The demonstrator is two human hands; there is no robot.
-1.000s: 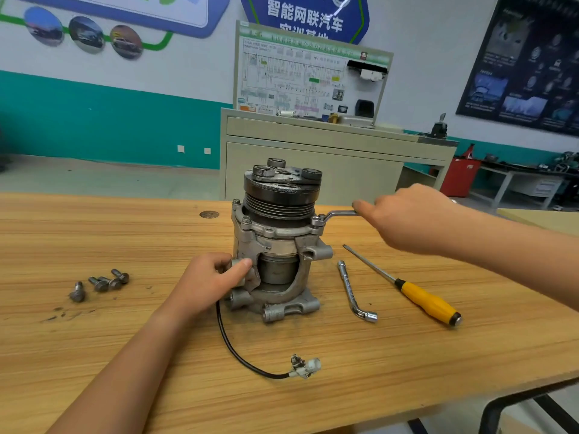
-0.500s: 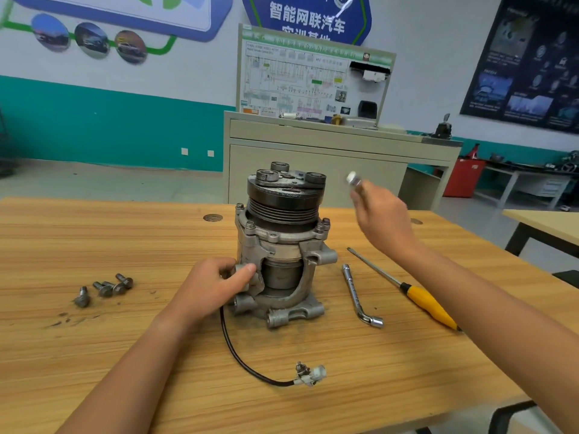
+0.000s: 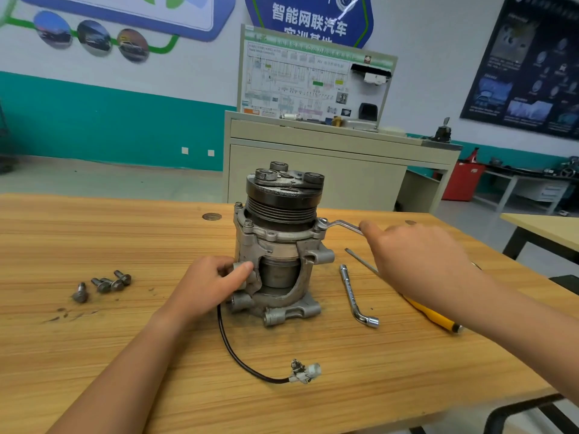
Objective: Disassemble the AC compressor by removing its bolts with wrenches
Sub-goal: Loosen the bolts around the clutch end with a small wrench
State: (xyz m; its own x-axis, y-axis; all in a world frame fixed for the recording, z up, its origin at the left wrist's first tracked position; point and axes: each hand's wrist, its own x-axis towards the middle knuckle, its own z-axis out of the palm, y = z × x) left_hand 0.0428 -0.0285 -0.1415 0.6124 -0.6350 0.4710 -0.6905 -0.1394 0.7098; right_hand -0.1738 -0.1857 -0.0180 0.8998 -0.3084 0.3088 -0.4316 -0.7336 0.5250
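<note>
Left hand (image 3: 206, 285) grips the lower side of the AC compressor (image 3: 279, 245), upright mid-table (image 3: 94, 355). Right hand (image 3: 416, 261) curls round the offset wrench (image 3: 340, 225), its end seated on a right flange bolt (image 3: 322, 221). Four loose bolts (image 3: 103, 285) lie left; L-wrench (image 3: 355, 296) and yellow screwdriver (image 3: 435, 317) lie right.

Wall: white upper part (image 3: 438, 57) over a teal band (image 3: 94, 126); two white sockets (image 3: 198, 151) low in the band.
Wall graphics: blue sign (image 3: 308, 20) with Chinese characters; three oval vehicle pictures (image 3: 94, 37) joined by a green line; dark poster (image 3: 532, 64) at far right.
Floor: pale grey (image 3: 109, 180), smooth.
Cabinet: beige (image 3: 313, 177), behind the counter, carrying an upright wiring-diagram board (image 3: 307, 86).
Counter: wood-grain top (image 3: 94, 355) with a round cable port (image 3: 212, 217) near its far edge.
Right side: second pale table (image 3: 545, 225) on dark legs; red bin (image 3: 462, 180); grey workbench (image 3: 517, 178) with cluttered parts.
Light: even, with soft shadows.
</note>
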